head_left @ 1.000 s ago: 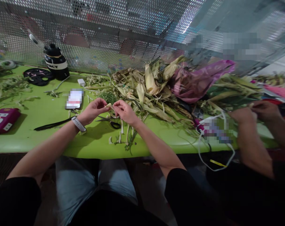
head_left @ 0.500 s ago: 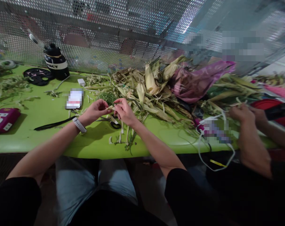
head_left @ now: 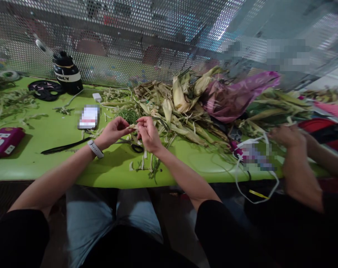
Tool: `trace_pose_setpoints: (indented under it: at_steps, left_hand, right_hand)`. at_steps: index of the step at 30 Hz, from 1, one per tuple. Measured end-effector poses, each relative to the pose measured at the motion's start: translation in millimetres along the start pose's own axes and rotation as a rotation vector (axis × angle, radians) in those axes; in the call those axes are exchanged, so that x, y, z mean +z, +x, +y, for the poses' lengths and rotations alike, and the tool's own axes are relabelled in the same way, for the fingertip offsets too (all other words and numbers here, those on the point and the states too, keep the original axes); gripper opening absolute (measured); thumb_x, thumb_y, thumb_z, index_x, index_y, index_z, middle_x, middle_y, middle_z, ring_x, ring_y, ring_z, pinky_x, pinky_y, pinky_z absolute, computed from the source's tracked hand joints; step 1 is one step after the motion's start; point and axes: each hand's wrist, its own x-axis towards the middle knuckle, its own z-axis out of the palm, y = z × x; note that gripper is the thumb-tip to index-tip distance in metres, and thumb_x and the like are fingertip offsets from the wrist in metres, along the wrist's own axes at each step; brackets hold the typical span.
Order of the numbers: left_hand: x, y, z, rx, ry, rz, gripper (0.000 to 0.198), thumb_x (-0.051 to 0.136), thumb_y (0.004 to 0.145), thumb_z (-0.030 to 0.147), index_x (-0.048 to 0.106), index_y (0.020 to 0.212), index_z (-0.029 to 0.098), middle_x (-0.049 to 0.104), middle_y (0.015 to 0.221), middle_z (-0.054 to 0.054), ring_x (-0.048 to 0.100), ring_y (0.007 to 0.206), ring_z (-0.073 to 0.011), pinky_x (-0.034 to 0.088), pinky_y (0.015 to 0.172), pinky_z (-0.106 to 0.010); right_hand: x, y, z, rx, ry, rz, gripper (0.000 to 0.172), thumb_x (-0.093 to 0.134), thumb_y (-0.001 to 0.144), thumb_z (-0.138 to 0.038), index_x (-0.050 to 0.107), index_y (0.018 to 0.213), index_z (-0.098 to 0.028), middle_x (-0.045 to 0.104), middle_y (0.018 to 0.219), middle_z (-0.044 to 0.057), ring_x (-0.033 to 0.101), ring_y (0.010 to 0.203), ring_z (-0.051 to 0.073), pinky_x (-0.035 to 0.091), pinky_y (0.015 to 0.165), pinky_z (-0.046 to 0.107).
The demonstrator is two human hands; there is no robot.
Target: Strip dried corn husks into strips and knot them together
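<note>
My left hand (head_left: 112,131) and my right hand (head_left: 148,133) meet above the green table (head_left: 46,156), both pinching a thin pale strip of corn husk (head_left: 132,127) between their fingertips. A white watch sits on my left wrist. Black-handled scissors (head_left: 131,145) lie on the table just under my hands, with cut husk scraps (head_left: 146,163) at the near edge. A big pile of corn husks (head_left: 174,108) lies right behind my hands.
A phone (head_left: 88,117) and a black strap (head_left: 64,146) lie left of my hands, a magenta case (head_left: 3,140) farther left. A black bottle (head_left: 67,72) stands at the back by the perforated metal wall. A purple plastic bag (head_left: 235,95) tops the pile. Another person's hands (head_left: 290,137) work husks at right.
My hands have shifted slightly on the strip, my right hand turning downward. The other person's hands at right moved up and toward the husk pile.
</note>
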Motion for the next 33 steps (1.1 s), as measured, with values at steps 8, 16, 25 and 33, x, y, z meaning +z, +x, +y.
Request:
trace_pose_setpoints:
  at_steps: [8,16,25,33]
  left_hand:
    - [-2.9,2.7,1.3,0.022,-0.038,0.056,0.034,0.085,0.067,0.025,0.056,0.080,0.015,0.061,0.073,0.002,0.058,0.068,-0.0084,0.047,0.066,-0.023]
    - [-2.4,2.5,-1.4,0.029,-0.012,0.051,0.037,0.086,0.066,0.029,0.055,0.080,0.015,0.060,0.072,0.002,0.057,0.065,-0.0079,0.046,0.062,-0.022]
    - [0.9,-2.2,5.4,0.040,0.141,-0.124,0.035,0.083,0.069,0.033,0.055,0.081,0.016,0.060,0.071,0.002,0.057,0.064,-0.0093,0.048,0.061,-0.023]
    - [-4.3,0.2,-4.0,0.083,0.277,-0.234,0.030,0.076,0.076,0.037,0.055,0.083,0.017,0.062,0.077,-0.002,0.057,0.069,-0.0126,0.048,0.064,-0.027]
  right_hand:
    - [-8.6,0.9,-6.7,-0.089,-0.175,0.037,0.022,0.054,0.092,-0.038,0.060,0.105,-0.022,0.067,0.099,0.006,0.054,0.063,0.013,0.047,0.062,0.029]
    - [-10.1,4.3,-5.1,-0.107,-0.159,0.041,0.019,0.062,0.087,-0.039,0.063,0.092,-0.020,0.067,0.090,0.005,0.059,0.075,0.015,0.051,0.075,0.031]
    - [-12.5,11.9,-4.0,0.257,0.248,-0.105,0.027,0.067,0.077,-0.041,0.060,0.091,-0.018,0.061,0.073,-0.001,0.059,0.059,0.011,0.050,0.059,0.026]
    - [-13.7,15.5,-1.3,0.297,0.227,-0.174,0.031,0.078,0.069,-0.040,0.059,0.070,-0.016,0.053,0.057,-0.005,0.044,0.050,0.006,0.036,0.048,0.020]
